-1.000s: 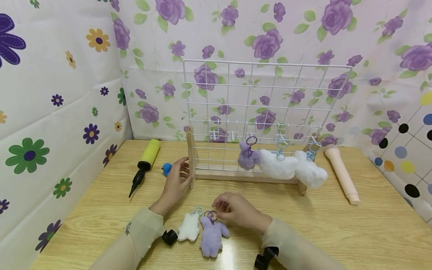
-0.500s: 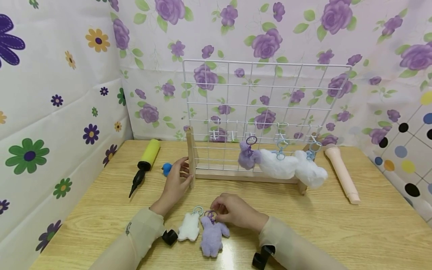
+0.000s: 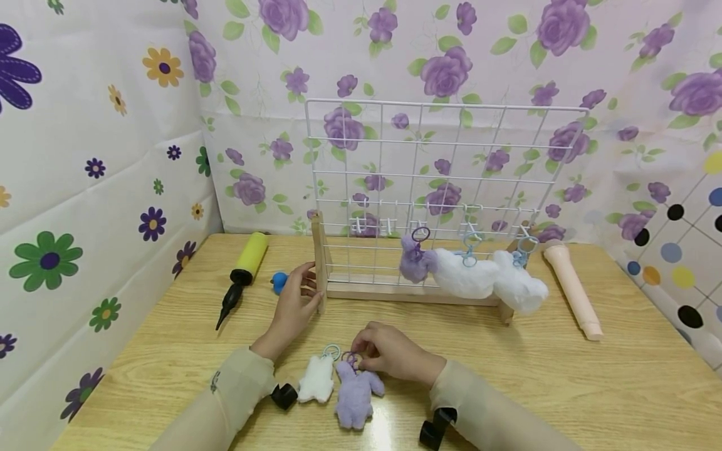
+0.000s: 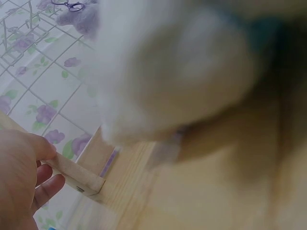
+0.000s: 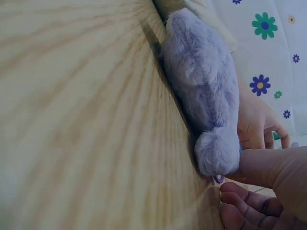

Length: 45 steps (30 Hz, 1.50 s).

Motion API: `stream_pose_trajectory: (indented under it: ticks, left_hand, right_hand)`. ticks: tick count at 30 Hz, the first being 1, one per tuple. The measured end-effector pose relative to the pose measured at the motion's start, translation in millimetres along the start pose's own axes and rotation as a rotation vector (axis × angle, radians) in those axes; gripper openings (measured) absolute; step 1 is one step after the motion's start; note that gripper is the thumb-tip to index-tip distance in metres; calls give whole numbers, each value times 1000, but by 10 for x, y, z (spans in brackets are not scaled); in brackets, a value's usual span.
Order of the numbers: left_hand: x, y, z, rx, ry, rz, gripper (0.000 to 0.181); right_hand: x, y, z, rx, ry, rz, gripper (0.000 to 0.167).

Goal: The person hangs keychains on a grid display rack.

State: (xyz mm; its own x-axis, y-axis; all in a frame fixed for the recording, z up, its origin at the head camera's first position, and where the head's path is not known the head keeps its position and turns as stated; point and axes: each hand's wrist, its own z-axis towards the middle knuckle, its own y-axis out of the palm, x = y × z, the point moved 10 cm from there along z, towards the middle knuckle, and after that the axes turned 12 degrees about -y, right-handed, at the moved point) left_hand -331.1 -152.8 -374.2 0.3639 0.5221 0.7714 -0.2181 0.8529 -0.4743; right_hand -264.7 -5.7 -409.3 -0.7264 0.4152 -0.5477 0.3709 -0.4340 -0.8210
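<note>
My left hand (image 3: 295, 296) grips the left wooden foot (image 4: 79, 177) of a white wire grid rack (image 3: 451, 145), thumb on one side and fingers on the other. A purple plush keychain (image 3: 354, 399) lies on the table near me. At its purple ring (image 3: 351, 359) my right hand (image 3: 395, 352) has curled fingers and thumb, pinching the ring end. The right wrist view shows the purple plush (image 5: 204, 72) close up, with the thumb (image 5: 259, 165) beside it. Left of it lies a white plush keychain (image 3: 316, 379) with a mint ring.
Hanging from rack hooks are a small purple plush (image 3: 416, 264) and two white plushes, one being the middle white plush (image 3: 465, 275). A yellow-and-black hand pump (image 3: 248, 263) and a blue toy (image 3: 279, 282) lie left. A pale pink tube (image 3: 572, 291) lies right.
My right hand has shifted slightly left, onto the purple plush keychain's ring. My left hand has stayed on the rack's foot, and the keychains have not visibly moved.
</note>
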Motion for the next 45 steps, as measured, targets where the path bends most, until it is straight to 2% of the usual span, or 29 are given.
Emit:
stream_pose_trajectory:
  ticks: [5,12,18,26,33,45]
  left_hand:
    - [21,-7,2,11,12,-1,59]
    - [-30,13,24,-26,-71,-6,59]
    - [-62,30,9,-40,-98,-3,57]
    - [-34,22,2,-34,-74,0,58]
    - [-13,13,12,-25,-57,-9,58]
    - [-10,12,8,-22,-47,0,60]
  right_hand:
    - [6,-7,-1,8,0,6,16]
    - [19,-12,-4,25,16,43,17]
    - [44,26,-19,29,32,102,16]
    - [22,12,-41,40,15,128,13]
    - [-43,-101,-63,55,14,202,9]
    - [-159,-279,-82,46,-24,157,8]
